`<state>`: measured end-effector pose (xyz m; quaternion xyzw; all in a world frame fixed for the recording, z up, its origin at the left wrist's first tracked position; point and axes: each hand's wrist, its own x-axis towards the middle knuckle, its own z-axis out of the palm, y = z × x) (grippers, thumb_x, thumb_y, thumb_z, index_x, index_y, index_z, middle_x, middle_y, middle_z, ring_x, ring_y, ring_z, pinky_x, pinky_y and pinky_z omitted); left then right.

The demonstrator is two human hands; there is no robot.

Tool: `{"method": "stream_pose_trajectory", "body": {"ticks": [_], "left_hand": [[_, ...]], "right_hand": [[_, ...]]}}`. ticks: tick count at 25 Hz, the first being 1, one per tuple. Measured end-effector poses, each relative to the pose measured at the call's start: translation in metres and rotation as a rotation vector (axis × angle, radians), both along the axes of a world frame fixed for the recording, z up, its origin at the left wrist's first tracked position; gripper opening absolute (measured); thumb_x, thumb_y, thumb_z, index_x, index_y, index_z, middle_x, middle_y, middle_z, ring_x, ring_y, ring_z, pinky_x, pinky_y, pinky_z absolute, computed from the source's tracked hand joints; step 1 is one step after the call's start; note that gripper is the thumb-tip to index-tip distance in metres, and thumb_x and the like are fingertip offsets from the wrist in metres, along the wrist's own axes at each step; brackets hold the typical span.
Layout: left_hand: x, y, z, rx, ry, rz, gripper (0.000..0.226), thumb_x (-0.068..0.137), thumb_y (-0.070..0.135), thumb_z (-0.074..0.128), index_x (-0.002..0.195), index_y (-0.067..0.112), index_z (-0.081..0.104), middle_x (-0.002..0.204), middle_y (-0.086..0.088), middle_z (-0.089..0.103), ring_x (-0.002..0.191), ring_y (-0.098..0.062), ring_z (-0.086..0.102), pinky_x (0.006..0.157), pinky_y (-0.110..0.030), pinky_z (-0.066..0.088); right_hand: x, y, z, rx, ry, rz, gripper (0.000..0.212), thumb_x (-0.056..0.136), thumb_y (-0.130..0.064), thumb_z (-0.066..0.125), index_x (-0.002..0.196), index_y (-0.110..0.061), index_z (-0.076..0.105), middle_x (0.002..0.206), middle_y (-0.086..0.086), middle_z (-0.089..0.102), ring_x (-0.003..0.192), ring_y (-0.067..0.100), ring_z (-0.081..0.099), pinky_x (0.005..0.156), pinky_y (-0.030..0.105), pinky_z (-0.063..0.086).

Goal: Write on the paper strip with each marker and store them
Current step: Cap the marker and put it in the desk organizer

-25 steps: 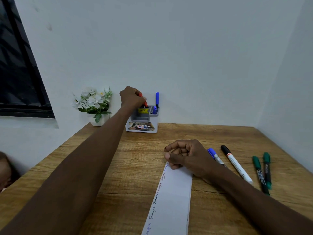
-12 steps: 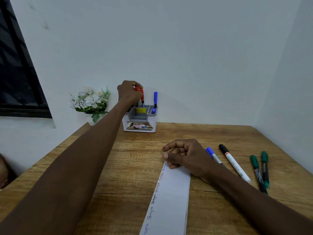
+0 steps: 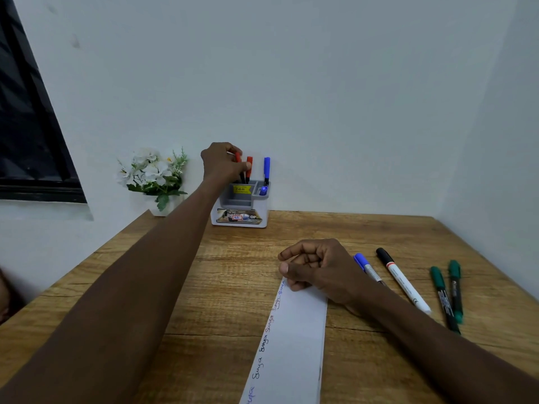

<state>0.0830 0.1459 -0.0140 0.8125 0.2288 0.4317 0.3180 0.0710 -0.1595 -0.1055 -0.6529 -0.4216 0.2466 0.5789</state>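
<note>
My left hand (image 3: 221, 163) reaches over the grey and white pen holder (image 3: 239, 211) at the wall and pinches the cap end of a red marker (image 3: 238, 158) standing in it. A second red marker (image 3: 248, 168) stands right beside it, and a blue marker (image 3: 266, 169) in the right compartment. My right hand (image 3: 316, 268) lies curled in a fist on the top end of the white paper strip (image 3: 294, 345), holding nothing. Handwritten words run down the strip's left edge. To the right lie a blue marker (image 3: 369, 268), a black-capped white marker (image 3: 402, 282) and two green markers (image 3: 447, 295).
A small pot of white flowers (image 3: 154, 173) stands left of the holder at the table's back left corner. White walls close the wooden table (image 3: 204, 287) at the back and right. A dark window (image 3: 29, 112) is on the left.
My left hand has lowered the red marker into the holder beside the other red one, and its fingers have moved up to the cap. My right hand has stayed on the strip.
</note>
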Motion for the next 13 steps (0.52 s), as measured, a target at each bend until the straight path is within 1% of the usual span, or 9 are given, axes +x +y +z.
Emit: {"method": "stream_pose_trajectory", "body": {"ticks": [2, 3, 5, 6, 8, 9, 11, 13], "left_hand": [[-0.0003, 0.0001, -0.0062, -0.005, -0.023, 0.000, 0.048, 0.064, 0.021, 0.096, 0.101, 0.009, 0.069, 0.089, -0.005, 0.069, 0.075, -0.011, 0.065, 0.062, -0.011, 0.050], [-0.0004, 0.0010, -0.0089, -0.003, -0.037, -0.001, 0.050, 0.062, 0.022, 0.097, 0.100, 0.011, 0.066, 0.086, -0.003, 0.068, 0.075, -0.010, 0.065, 0.062, -0.010, 0.050], [0.0000, 0.0027, -0.0116, 0.034, -0.041, -0.011, 0.045, 0.064, 0.021, 0.096, 0.096, 0.014, 0.066, 0.080, 0.000, 0.068, 0.070, -0.004, 0.065, 0.060, -0.003, 0.047], [0.0008, 0.0035, -0.0120, 0.064, -0.025, -0.019, 0.039, 0.066, 0.019, 0.094, 0.096, 0.013, 0.069, 0.077, 0.000, 0.071, 0.069, -0.003, 0.067, 0.064, -0.004, 0.049], [0.0017, 0.0043, -0.0119, 0.111, 0.009, -0.026, 0.032, 0.072, 0.015, 0.089, 0.101, 0.010, 0.075, 0.078, -0.005, 0.076, 0.067, -0.005, 0.070, 0.079, -0.020, 0.059], [0.0015, 0.0041, -0.0120, 0.122, 0.016, -0.023, 0.031, 0.074, 0.014, 0.087, 0.103, 0.009, 0.076, 0.080, -0.007, 0.077, 0.067, -0.006, 0.071, 0.082, -0.026, 0.061], [0.0011, 0.0023, -0.0124, 0.118, 0.009, -0.028, 0.029, 0.076, 0.009, 0.083, 0.105, 0.008, 0.078, 0.082, -0.010, 0.079, 0.071, -0.012, 0.074, 0.087, -0.033, 0.061], [0.0016, 0.0001, -0.0128, 0.100, 0.001, -0.035, 0.028, 0.078, 0.007, 0.080, 0.106, 0.008, 0.078, 0.086, -0.011, 0.079, 0.074, -0.016, 0.075, 0.085, -0.037, 0.062]], "right_hand": [[0.0002, 0.0003, -0.0001, 0.006, 0.001, -0.001, 0.024, 0.082, -0.017, 0.081, 0.103, -0.007, 0.074, 0.084, 0.019, 0.077, 0.074, 0.025, 0.074, 0.066, 0.030, 0.062], [0.0001, 0.0005, -0.0001, 0.007, 0.001, 0.001, 0.024, 0.082, -0.017, 0.081, 0.103, -0.006, 0.074, 0.084, 0.019, 0.077, 0.074, 0.025, 0.074, 0.066, 0.030, 0.062], [0.0001, 0.0007, -0.0001, 0.006, 0.002, 0.000, 0.024, 0.082, -0.016, 0.081, 0.103, -0.006, 0.074, 0.084, 0.019, 0.077, 0.074, 0.025, 0.074, 0.066, 0.030, 0.062], [0.0004, 0.0008, 0.0001, 0.004, 0.004, -0.002, 0.024, 0.082, -0.016, 0.081, 0.103, -0.006, 0.074, 0.084, 0.019, 0.077, 0.073, 0.025, 0.074, 0.066, 0.029, 0.062], [0.0003, 0.0006, 0.0004, 0.001, 0.004, -0.003, 0.024, 0.082, -0.017, 0.081, 0.103, -0.006, 0.074, 0.084, 0.019, 0.077, 0.074, 0.025, 0.074, 0.065, 0.029, 0.062], [0.0002, 0.0006, 0.0004, 0.002, 0.003, -0.003, 0.025, 0.082, -0.017, 0.081, 0.103, -0.006, 0.074, 0.084, 0.019, 0.077, 0.074, 0.026, 0.074, 0.066, 0.030, 0.062], [0.0004, 0.0007, 0.0001, 0.007, 0.003, 0.000, 0.025, 0.082, -0.017, 0.081, 0.103, -0.006, 0.074, 0.085, 0.019, 0.077, 0.075, 0.028, 0.074, 0.067, 0.031, 0.062], [0.0007, 0.0004, 0.0000, 0.007, 0.002, 0.003, 0.025, 0.082, -0.017, 0.081, 0.103, -0.006, 0.074, 0.085, 0.019, 0.077, 0.076, 0.028, 0.074, 0.067, 0.031, 0.063]]}}
